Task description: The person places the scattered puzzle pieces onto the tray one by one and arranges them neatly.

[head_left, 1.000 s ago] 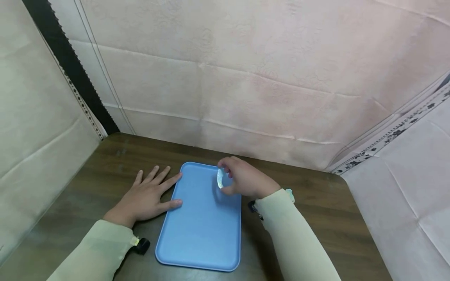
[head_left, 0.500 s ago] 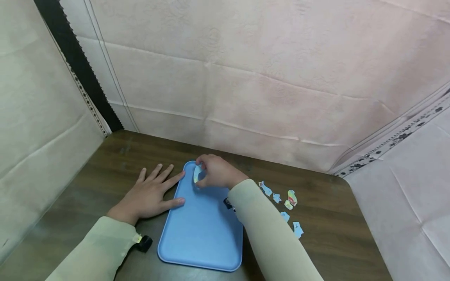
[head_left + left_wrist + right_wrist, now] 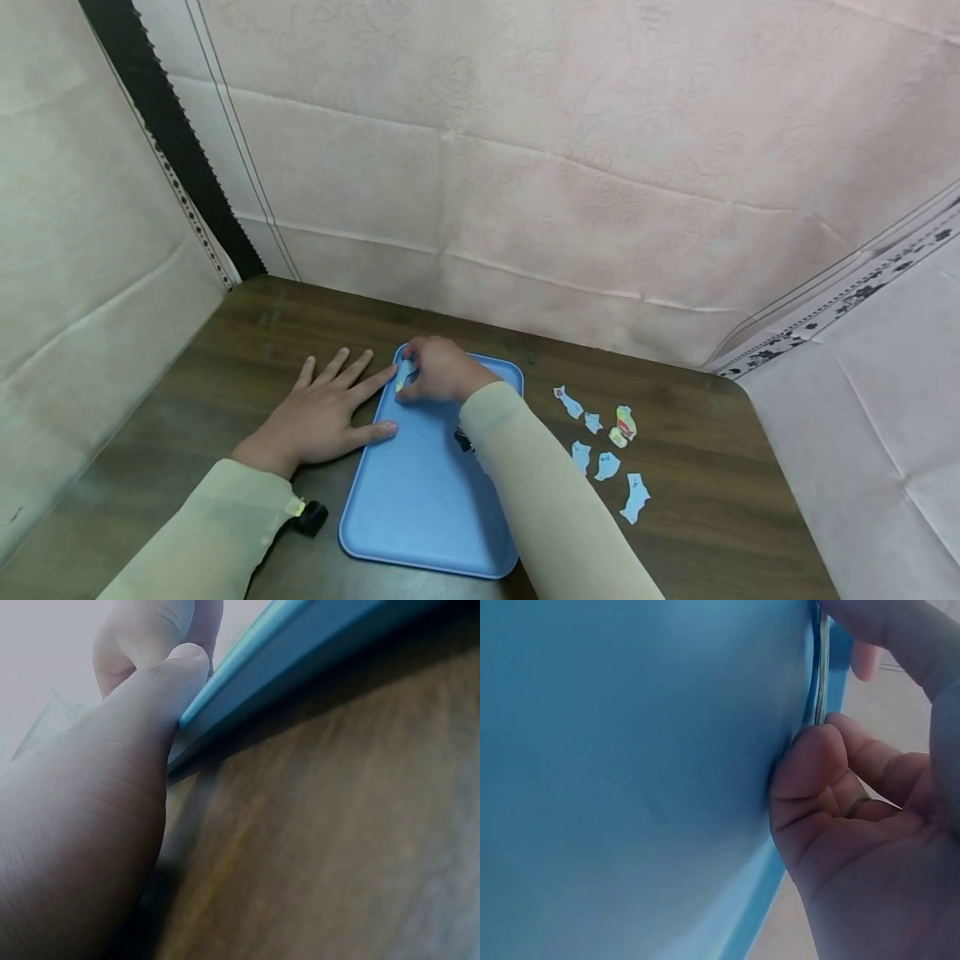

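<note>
A blue tray (image 3: pixel 427 508) lies on the wooden table. At its far left corner my right hand (image 3: pixel 444 375) pinches a light blue, irregular puzzle piece (image 3: pixel 405 373) between thumb and fingers. The right wrist view shows this piece's thin edge (image 3: pixel 823 671) upright, close to the tray floor near the rim. My left hand (image 3: pixel 309 429) rests flat on the table with fingers spread; its thumb and index fingertips are at the tray's left rim. In the left wrist view, the left thumb (image 3: pixel 187 660) overlaps the tray's side (image 3: pixel 300 667).
Right of the tray, several loose pieces lie on the table: light blue ones (image 3: pixel 634 498) and others with yellow, green and red print (image 3: pixel 625 422). My right forearm (image 3: pixel 555 492) crosses the tray's right edge. Pale cloth (image 3: pixel 480 167) hangs behind the table and along both sides.
My right hand has carried the puzzle piece left across the tray to its far left corner. The loose pieces at right, formerly behind the arm, have come into view. The left hand stays put.
</note>
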The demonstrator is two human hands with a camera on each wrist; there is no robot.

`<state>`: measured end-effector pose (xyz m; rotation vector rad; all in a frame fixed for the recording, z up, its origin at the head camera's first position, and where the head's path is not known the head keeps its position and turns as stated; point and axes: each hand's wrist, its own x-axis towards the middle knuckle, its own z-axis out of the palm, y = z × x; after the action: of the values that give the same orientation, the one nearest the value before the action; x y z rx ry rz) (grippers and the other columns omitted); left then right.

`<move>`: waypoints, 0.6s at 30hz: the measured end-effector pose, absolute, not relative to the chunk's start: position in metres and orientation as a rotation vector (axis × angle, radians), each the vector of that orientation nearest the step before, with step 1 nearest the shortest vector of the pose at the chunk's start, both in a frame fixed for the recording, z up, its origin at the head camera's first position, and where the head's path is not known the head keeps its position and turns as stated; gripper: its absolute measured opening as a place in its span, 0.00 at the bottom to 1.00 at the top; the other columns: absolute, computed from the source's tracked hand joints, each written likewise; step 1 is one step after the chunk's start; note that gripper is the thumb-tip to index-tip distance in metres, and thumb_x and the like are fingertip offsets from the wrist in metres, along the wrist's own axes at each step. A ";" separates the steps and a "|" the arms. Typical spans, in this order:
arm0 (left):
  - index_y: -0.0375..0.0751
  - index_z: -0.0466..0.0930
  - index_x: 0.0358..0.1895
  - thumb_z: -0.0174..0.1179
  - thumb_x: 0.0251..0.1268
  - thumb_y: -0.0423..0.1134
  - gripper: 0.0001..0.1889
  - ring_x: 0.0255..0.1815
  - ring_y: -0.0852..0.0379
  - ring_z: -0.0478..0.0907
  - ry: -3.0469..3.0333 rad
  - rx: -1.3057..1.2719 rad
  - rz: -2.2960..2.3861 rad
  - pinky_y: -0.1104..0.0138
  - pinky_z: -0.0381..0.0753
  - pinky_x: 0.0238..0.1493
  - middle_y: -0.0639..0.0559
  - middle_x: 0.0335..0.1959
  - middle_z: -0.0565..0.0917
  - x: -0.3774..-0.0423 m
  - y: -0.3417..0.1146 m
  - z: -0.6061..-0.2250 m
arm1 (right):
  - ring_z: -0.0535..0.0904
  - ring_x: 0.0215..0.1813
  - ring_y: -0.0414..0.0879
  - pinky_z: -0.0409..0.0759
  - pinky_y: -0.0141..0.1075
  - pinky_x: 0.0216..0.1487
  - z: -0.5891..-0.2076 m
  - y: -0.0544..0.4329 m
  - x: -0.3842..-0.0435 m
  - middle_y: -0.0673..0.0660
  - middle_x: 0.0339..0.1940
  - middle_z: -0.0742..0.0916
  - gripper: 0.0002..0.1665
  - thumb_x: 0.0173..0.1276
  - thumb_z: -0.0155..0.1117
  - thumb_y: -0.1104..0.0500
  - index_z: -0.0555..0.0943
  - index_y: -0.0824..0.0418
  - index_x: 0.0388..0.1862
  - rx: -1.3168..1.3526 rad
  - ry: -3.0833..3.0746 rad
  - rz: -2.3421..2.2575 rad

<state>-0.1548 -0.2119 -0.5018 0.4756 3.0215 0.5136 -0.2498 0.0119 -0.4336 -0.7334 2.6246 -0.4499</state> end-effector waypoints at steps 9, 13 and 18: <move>0.76 0.53 0.92 0.46 0.71 0.89 0.51 0.96 0.29 0.42 3.019 0.487 0.522 0.19 0.33 0.86 0.46 0.96 0.53 -0.156 -0.211 -0.501 | 0.84 0.65 0.44 0.87 0.42 0.70 -0.433 0.010 -0.249 0.53 0.69 0.88 0.50 0.70 0.85 0.40 0.76 0.54 0.84 -0.750 2.612 -0.385; 0.76 0.52 0.93 0.45 0.71 0.89 0.51 0.96 0.28 0.42 3.016 0.488 0.515 0.19 0.34 0.85 0.45 0.96 0.53 -0.156 -0.212 -0.502 | 0.83 0.65 0.45 0.87 0.43 0.69 -0.429 0.012 -0.248 0.53 0.69 0.86 0.51 0.69 0.86 0.39 0.76 0.52 0.85 -0.761 2.611 -0.366; 0.76 0.52 0.93 0.47 0.72 0.88 0.51 0.96 0.28 0.42 3.012 0.485 0.520 0.18 0.33 0.85 0.44 0.96 0.53 -0.156 -0.212 -0.502 | 0.85 0.64 0.46 0.88 0.45 0.68 -0.422 0.021 -0.248 0.54 0.69 0.86 0.48 0.68 0.86 0.39 0.78 0.51 0.82 -0.777 2.627 -0.384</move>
<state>-0.1564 -0.2118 -0.5018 0.4851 3.0116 0.5202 -0.2480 0.0207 -0.4216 -0.7767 2.6271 -0.3840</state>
